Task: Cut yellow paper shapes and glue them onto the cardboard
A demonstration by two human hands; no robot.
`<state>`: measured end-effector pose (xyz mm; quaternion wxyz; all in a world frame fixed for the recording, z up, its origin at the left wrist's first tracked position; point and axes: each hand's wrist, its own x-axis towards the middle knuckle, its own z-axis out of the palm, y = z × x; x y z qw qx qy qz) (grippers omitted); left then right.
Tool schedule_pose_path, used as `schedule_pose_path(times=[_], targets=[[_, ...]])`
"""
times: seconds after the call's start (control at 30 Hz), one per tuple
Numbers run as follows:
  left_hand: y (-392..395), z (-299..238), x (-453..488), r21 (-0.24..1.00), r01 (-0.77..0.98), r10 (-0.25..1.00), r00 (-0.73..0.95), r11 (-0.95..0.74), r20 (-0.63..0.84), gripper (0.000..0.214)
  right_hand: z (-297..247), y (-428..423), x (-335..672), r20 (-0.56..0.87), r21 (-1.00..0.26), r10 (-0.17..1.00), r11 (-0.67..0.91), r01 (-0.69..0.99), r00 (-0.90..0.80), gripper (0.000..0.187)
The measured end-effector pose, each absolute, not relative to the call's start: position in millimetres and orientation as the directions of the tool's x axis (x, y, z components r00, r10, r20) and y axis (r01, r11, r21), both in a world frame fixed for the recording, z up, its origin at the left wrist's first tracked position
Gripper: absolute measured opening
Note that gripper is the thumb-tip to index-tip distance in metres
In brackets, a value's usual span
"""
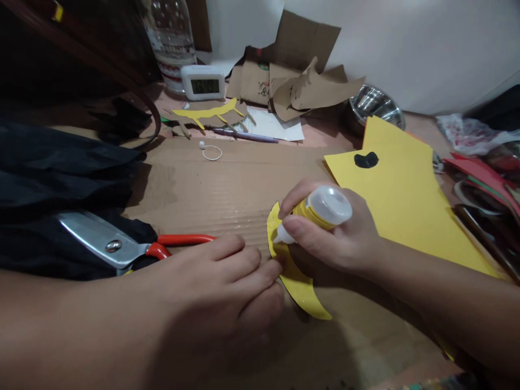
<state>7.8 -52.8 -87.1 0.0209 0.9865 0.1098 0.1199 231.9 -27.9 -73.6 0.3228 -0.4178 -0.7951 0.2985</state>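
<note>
My right hand (337, 233) is wrapped round a clear glue bottle (320, 208) with a yellow label. The bottle is tipped over, its white nozzle pointing down at a crescent-shaped yellow paper cutout (298, 281). This cutout lies on a brown cardboard sheet (179, 179). At its left edge my left hand (239, 287) is closed, fingers curled against the paper; the fingertips are partly hidden. Just beyond the left wrist lie scissors (114, 244) with red handles, partly covered by that hand.
Yellow paper (406, 184) with a black mark lies on the right. Behind are a digital clock (203, 83), a plastic bottle (173, 49), brown paper scraps (312, 89), a metal bowl (377, 105) and a purple pen (247, 135). Black fabric (60, 173) is on the left.
</note>
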Motion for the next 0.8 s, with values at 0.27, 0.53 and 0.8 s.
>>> schedule_pose_path(times=[0.27, 0.53, 0.8], targets=[[-52.0, -85.9, 9.0, 0.096, 0.214, 0.231, 0.946, -0.972, 0.228, 0.021, -74.1, -27.9, 231.3, 0.271, -0.730, 0.863, 0.473, 0.493, -0.426, 0.027], [-51.5, -84.1, 9.0, 0.044, 0.191, 0.196, 0.958, -0.981, 0.207, 0.020, -74.1, -28.0, 230.8, 0.283, -0.721, 0.860, 0.483, 0.497, -0.424, 0.027], [-51.6, -84.8, 9.7, 0.085, 0.209, 0.222, 0.952, -0.974, 0.208, 0.024, -74.0, -28.2, 230.8, 0.312, -0.712, 0.847, 0.508, 0.485, -0.430, 0.027]])
